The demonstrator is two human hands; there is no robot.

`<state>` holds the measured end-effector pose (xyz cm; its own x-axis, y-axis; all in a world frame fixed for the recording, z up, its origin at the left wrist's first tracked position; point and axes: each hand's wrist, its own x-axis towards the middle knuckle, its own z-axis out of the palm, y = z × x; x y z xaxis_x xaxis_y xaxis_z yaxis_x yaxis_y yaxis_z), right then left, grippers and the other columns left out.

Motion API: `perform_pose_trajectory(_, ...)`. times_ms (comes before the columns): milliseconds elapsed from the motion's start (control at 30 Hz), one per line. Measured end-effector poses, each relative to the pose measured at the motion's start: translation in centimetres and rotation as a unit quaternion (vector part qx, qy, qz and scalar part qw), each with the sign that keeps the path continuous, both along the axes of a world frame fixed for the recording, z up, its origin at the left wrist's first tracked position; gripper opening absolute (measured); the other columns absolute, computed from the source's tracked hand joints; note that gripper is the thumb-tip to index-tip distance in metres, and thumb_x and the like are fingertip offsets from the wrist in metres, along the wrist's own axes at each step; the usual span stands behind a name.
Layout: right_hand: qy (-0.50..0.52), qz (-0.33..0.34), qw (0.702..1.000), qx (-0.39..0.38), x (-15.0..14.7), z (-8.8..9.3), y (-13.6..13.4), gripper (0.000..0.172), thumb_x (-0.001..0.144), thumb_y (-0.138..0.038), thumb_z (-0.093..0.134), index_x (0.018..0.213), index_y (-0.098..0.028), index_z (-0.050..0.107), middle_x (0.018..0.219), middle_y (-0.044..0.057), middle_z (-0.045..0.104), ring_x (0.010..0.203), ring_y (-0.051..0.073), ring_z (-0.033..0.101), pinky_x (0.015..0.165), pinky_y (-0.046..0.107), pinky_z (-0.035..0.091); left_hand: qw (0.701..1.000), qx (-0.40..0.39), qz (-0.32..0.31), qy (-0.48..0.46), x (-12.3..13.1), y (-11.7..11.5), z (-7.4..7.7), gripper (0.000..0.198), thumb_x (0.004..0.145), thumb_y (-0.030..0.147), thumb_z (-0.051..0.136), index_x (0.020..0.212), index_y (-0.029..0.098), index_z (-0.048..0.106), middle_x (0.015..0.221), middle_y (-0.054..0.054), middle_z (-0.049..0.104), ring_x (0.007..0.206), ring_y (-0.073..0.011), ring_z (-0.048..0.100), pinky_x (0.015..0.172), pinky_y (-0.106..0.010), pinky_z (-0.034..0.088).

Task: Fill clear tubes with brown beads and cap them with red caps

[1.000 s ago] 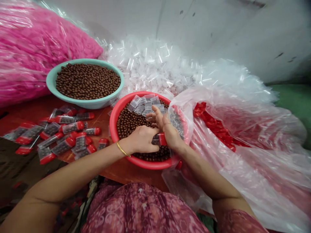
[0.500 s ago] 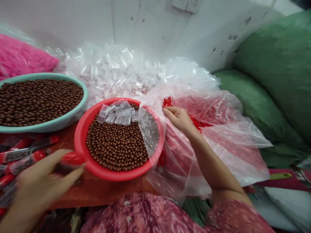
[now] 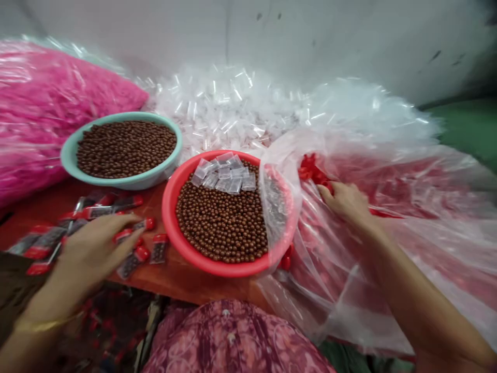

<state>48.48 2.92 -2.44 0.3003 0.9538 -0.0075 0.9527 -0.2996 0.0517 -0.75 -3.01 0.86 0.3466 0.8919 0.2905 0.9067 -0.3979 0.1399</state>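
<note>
My left hand (image 3: 95, 243) is over the left part of the table, thumb and forefinger around a small clear tube (image 3: 140, 225) with a red cap and dark beads inside. Similar filled tubes (image 3: 132, 263) lie around and under this hand. My right hand (image 3: 347, 202) reaches into a thin clear plastic bag (image 3: 337, 274), its fingertips closed at a red plastic cap at the edge of a heap of red caps (image 3: 308, 168). Between my hands stands a red basin (image 3: 171, 223) of brown beads (image 3: 221, 223), with several clear empty tubes (image 3: 229, 178) lying on the beads.
A pale green basin (image 3: 72, 168) of brown beads stands at the back left, beside a big bag of pink pieces (image 3: 70, 98). Clear tubes (image 3: 233, 109) are heaped along the wall (image 3: 186, 31). More red-capped tubes (image 3: 108, 331) show below the table edge (image 3: 182, 285).
The view has turned left. My left hand has carried the red-capped tube away from the red basin to the other filled tubes. My right hand remains at the red caps in the bag.
</note>
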Motion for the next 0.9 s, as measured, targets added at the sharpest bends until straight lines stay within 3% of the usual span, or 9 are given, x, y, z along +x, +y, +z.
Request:
perform_pose_trajectory(100, -0.015, 0.064, 0.997, 0.043, -1.5, -0.2, -1.0, 0.043, 0.09, -0.041, 0.034, 0.092, -0.013, 0.066, 0.091, 0.02, 0.069, 0.088, 0.032, 0.061, 0.071, 0.039, 0.041, 0.992, -0.008, -0.115, 0.044, 5.7, 3.5, -0.6, 0.025, 0.092, 0.023, 0.039, 0.097, 0.016, 0.062, 0.088, -0.006, 0.067, 0.084, -0.0177, 0.061, 0.078, -0.028, 0.047)
perform_pose_trajectory(233, 0.0, 0.161, 0.971, 0.175, -2.1, -1.8, -2.8, 0.036, 0.088, -0.04, 0.04, 0.094, -0.014, 0.065, 0.09, 0.016, 0.07, 0.086, 0.029, 0.062, 0.077, 0.04, 0.043, 0.973, -0.013, -0.188, 0.134, 11.6, 8.6, -2.1, 0.029, 0.09, 0.01, 0.037, 0.104, 0.015, 0.061, 0.09, -0.008, 0.064, 0.085, -0.0179, 0.059, 0.073, -0.028, 0.046)
perform_pose_trajectory(333, 0.021, 0.199, 0.941, 0.274, -2.3, -3.5, -4.2, 0.034, 0.089, -0.042, 0.043, 0.091, -0.016, 0.064, 0.101, 0.015, 0.07, 0.096, 0.028, 0.062, 0.086, 0.042, 0.044, 0.959, 0.01, -0.221, 0.177, 13.1, 11.5, -3.3, 0.031, 0.089, 0.007, 0.036, 0.106, 0.016, 0.061, 0.089, -0.008, 0.062, 0.081, -0.0179, 0.058, 0.067, -0.028, 0.043)
perform_pose_trajectory(433, 0.035, 0.21, 0.921, 0.326, -2.4, -5.0, -5.0, 0.029, 0.088, -0.041, 0.047, 0.088, -0.017, 0.064, 0.106, 0.013, 0.069, 0.103, 0.027, 0.061, 0.09, 0.044, 0.045, 0.947, 0.026, -0.261, 0.185, 13.5, 13.2, -4.1, 0.032, 0.089, 0.008, 0.036, 0.109, 0.017, 0.06, 0.09, -0.009, 0.061, 0.077, -0.0167, 0.057, 0.066, -0.028, 0.042)
perform_pose_trajectory(633, 0.048, 0.231, 0.901, 0.364, -2.0, -6.2, -4.7, 0.023, 0.087, -0.036, 0.051, 0.086, -0.017, 0.063, 0.099, 0.012, 0.071, 0.101, 0.026, 0.062, 0.092, 0.043, 0.046, 0.92, -0.004, -0.311, 0.237, 14.4, 15.2, -4.0, 0.046, 0.088, 0.005, 0.032, 0.13, 0.016, 0.046, 0.098, -0.011, 0.06, 0.072, -0.0163, 0.057, 0.062, -0.029, 0.04)
perform_pose_trajectory(767, 0.036, 0.221, 0.904, 0.365, -2.3, -6.2, -4.9, 0.022, 0.087, -0.036, 0.052, 0.087, -0.017, 0.062, 0.1, 0.012, 0.071, 0.106, 0.027, 0.061, 0.091, 0.043, 0.044, 0.905, 0.01, -0.338, 0.26, 14.7, 14.8, -3.0, 0.035, 0.09, 0.009, 0.031, 0.114, 0.014, 0.057, 0.09, -0.012, 0.061, 0.072, -0.0195, 0.058, 0.063, -0.032, 0.04)
perform_pose_trajectory(900, -0.006, 0.167, 0.907, 0.387, -2.9, -6.1, -5.4, 0.021, 0.086, -0.038, 0.053, 0.086, -0.019, 0.062, 0.107, 0.011, 0.07, 0.111, 0.029, 0.058, 0.095, 0.049, 0.038, 0.89, 0.059, -0.362, 0.269, 14.1, 11.7, -2.1, 0.025, 0.089, 0.01, 0.037, 0.09, 0.011, 0.062, 0.086, -0.013, 0.062, 0.078, -0.0223, 0.06, 0.064, -0.033, 0.04)
